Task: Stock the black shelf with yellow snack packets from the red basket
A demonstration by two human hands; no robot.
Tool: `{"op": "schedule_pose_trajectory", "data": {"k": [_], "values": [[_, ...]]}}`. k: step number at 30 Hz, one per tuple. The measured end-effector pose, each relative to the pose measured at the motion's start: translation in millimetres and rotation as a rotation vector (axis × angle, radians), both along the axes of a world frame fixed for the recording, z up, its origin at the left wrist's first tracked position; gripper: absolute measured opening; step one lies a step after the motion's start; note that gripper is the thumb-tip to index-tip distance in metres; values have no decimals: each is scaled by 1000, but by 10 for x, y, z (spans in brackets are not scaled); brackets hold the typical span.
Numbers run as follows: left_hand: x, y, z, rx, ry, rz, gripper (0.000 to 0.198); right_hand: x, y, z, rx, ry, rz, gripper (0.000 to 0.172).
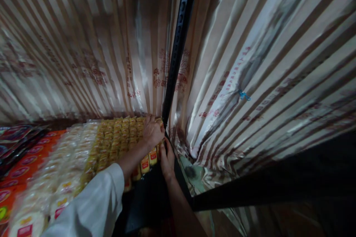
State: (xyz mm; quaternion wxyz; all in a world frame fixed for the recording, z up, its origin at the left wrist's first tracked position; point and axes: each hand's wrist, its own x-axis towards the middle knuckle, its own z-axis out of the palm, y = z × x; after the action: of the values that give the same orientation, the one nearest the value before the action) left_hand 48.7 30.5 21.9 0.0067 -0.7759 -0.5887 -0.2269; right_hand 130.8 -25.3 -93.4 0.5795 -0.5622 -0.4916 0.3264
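Rows of yellow-wrapped snack cakes [111, 137] stand packed close together on a dark shelf, with red labels on the front ones. My left hand [153, 132] reaches across to the rightmost row at the back, its fingers curled down over the cakes there. Beside it, lower and to the right, my right hand [167, 159] grips the outer end of that same row, thumb towards the cakes. The exact piece between the fingers is mostly hidden by the hands.
Left of the yellow rows lie clear-wrapped pale round cakes [35, 202], orange packets [32, 155] and dark packets [16, 144]. A black perforated post [178, 40] rises just behind my hands. Striped printed sheeting [91, 44] hangs behind, and a blue tie [244, 95] shows at right.
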Motion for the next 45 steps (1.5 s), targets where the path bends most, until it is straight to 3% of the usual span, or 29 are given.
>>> {"op": "schedule_pose_trajectory", "data": {"k": [2, 5, 9, 13, 16, 20, 21, 24, 26, 30, 37, 45], "values": [[-56, -376, -9, 8, -49, -67, 24, 9, 11, -10, -9, 14, -6, 57], [-179, -1040, -162, -35, -161, -98, 24, 23, 36, -50, 2, 26, -40, 59], [-455, -1813, -510, -74, -208, 141, 30, 43, 80, -108, 40, 55, -75, 55], [-729, -2205, -786, -85, -235, 267, 35, 46, 47, -37, 79, 128, -149, 55], [-842, -2279, -893, -68, -270, 298, 37, -4, -132, 141, 160, 71, -180, 54], [-888, -2224, -920, -19, -309, 347, 39, -228, -614, 346, 237, -180, -256, 44], [-892, -2199, -910, -5, -312, 347, 39, -316, -750, 351, 255, -226, -201, 38], [-911, -2128, -863, 17, -300, 329, 42, -601, -1086, 242, 221, -330, 163, 30], [-932, -2093, -841, -4, -283, 311, 45, -753, -1208, 122, 135, -372, 203, 31], [-971, -2056, -850, -40, -265, 259, 48, -894, -1250, -23, -7, -444, 140, 36], [-951, -2055, -868, -44, -334, 248, 49, -891, -1237, -35, -35, -440, 137, 27], [-922, -1993, -611, -57, -538, 258, 42, -786, -1338, 115, 53, -314, 98, 26]]}}
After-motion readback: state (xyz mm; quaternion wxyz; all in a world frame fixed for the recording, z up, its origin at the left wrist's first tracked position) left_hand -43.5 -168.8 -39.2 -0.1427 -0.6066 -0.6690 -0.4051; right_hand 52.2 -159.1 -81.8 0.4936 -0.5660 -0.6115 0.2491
